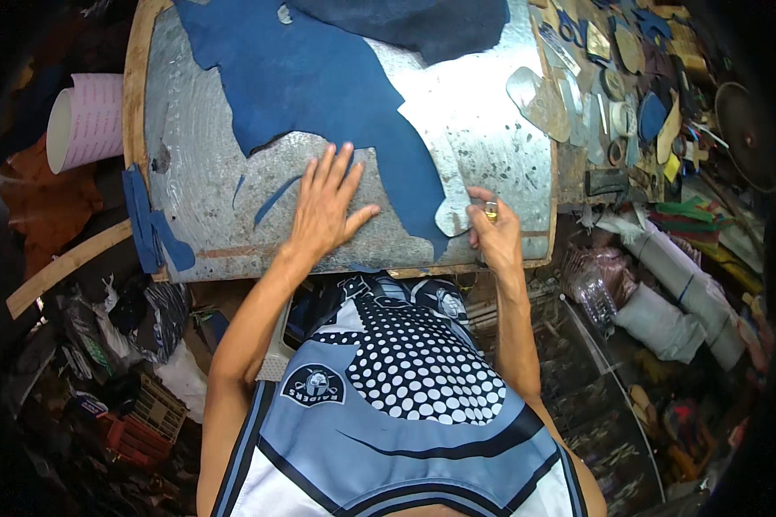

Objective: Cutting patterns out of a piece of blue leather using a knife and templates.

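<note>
A large piece of blue leather with ragged edges lies across the metal-topped work board. My left hand rests flat on the bare metal just below the leather's cut edge, fingers spread, holding nothing. Along the leather's right edge runs a pale, shiny pattern piece with a rounded lower end. Right beside that end, my right hand is closed, thumb and fingers pinched together. Something small with yellow and silver shows at its fingers; whether it is a ring or a tool, I cannot tell.
A darker leather piece lies at the board's far side. Narrow blue offcuts are near my left hand, and blue scraps hang over the left corner. To the right, a side bench holds scissors, tape rolls and patterns.
</note>
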